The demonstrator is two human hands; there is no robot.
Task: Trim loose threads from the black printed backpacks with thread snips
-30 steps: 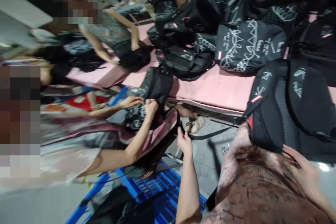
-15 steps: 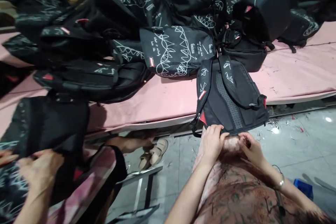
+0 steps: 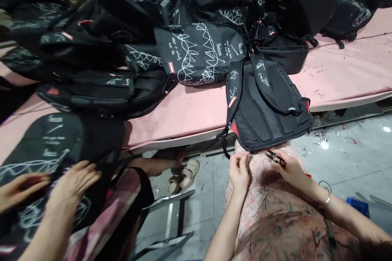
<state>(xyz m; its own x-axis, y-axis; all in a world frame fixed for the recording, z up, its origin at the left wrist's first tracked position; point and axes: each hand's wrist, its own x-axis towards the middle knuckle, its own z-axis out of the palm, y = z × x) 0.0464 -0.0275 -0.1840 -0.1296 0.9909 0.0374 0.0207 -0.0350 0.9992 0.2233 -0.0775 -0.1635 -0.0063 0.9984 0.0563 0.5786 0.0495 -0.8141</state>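
A black backpack [image 3: 263, 110] with white-printed shoulder straps lies back panel up, its near edge reaching over the rim of the pink table toward my lap. Just below that edge, my left hand [image 3: 239, 173] is closed in a pinch; whatever it pinches is too small to make out. In my right hand [image 3: 289, 171] is a pair of black thread snips [image 3: 277, 158], fingers wrapped round them and the blades pointing left, close under the backpack's lower edge.
Several more black backpacks [image 3: 202, 55] are heaped across the pink-covered table [image 3: 180, 110]. At left, a co-worker's hands [image 3: 73, 181] handle another backpack [image 3: 101, 138]. Thread scraps litter the floor at right, near a blue container [image 3: 357, 207].
My left hand has left the backpack's edge and dropped slightly lower, pinching. The snips now show, pointing left. The co-worker's backpack has turned to show its printed side.
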